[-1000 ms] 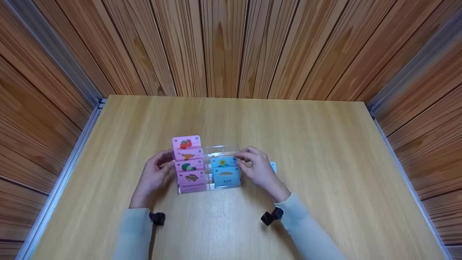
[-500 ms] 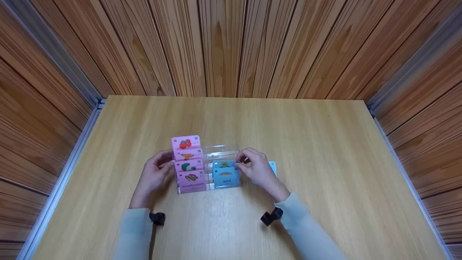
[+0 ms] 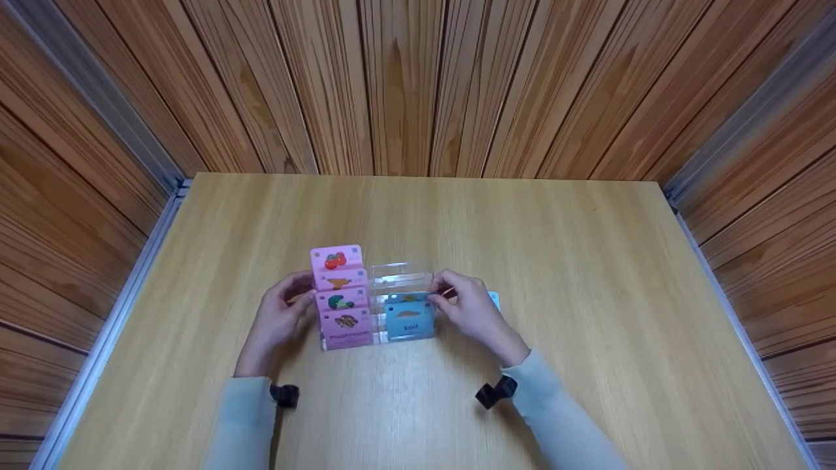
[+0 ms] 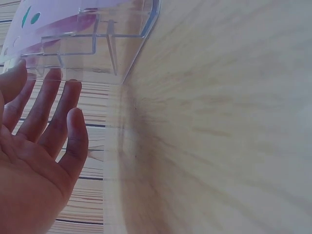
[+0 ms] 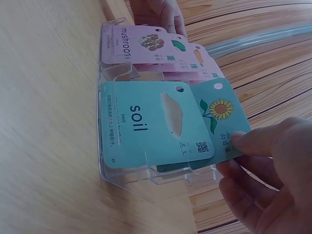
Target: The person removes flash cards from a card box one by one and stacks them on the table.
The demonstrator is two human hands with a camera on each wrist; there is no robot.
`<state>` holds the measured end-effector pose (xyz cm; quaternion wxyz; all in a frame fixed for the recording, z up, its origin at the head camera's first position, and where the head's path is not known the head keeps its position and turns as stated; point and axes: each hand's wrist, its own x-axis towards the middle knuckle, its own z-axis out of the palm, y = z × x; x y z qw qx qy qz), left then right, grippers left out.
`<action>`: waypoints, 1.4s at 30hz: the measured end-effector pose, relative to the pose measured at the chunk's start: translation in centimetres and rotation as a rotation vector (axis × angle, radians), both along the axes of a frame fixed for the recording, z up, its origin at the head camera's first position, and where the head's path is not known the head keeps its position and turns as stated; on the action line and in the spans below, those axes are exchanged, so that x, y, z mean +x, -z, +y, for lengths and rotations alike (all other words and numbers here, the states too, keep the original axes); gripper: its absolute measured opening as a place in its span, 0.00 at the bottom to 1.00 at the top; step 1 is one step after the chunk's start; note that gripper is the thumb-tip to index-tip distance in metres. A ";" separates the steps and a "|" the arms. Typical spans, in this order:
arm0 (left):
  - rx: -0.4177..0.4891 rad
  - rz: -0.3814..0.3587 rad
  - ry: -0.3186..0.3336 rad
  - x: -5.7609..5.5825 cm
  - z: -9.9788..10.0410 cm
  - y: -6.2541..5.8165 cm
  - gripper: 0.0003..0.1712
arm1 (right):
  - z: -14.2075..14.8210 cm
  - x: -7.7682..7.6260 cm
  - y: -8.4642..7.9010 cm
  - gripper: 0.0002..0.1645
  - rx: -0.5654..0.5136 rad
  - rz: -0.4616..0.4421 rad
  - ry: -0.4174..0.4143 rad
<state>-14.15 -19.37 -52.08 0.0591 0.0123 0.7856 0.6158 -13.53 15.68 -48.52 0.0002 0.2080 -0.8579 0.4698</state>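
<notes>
A clear tiered card stand (image 3: 400,282) bears pink cards on its left side and blue cards on its right. In the right wrist view, my right hand (image 5: 268,175) pinches the sunflower card (image 5: 222,114) by its edge, thumb on the face. This card sits tilted behind the soil card (image 5: 156,124), which partly covers it. My left hand (image 3: 277,320) holds the stand's left end, thumb and index finger at its edge. In the left wrist view, the other fingers (image 4: 48,109) spread loosely by the clear plastic. The exact left fingertip contact is partly hidden.
The pink column ends in front with the mushroom card (image 3: 347,328); a tomato card (image 3: 336,260) tops it at the back. Another blue card (image 3: 494,299) lies on the table (image 3: 588,294), mostly behind the right hand. Wood-panelled walls surround the table's back and sides.
The sunflower card has sunk lower behind the soil card, with the right hand moving slightly down alongside it. The left hand and the stand stay nearly still.
</notes>
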 end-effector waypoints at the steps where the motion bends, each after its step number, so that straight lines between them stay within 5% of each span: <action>1: -0.001 -0.002 0.000 0.0 0.0 0.0 0.19 | 0.0 0.0 0.0 0.05 -0.004 0.004 -0.001; 17: 0.012 -0.062 -0.009 0.1 -0.3 -0.3 0.20 | 0.7 0.1 -1.6 0.05 -0.091 0.107 0.044; 24: -0.016 -0.015 0.003 0.2 -0.3 -0.3 0.21 | 1.9 -0.1 -1.8 0.05 -0.095 0.189 0.093; 42: 0.027 -0.065 0.015 0.3 -0.2 -0.4 0.20 | 8.4 0.4 0.2 0.08 -0.015 0.097 0.243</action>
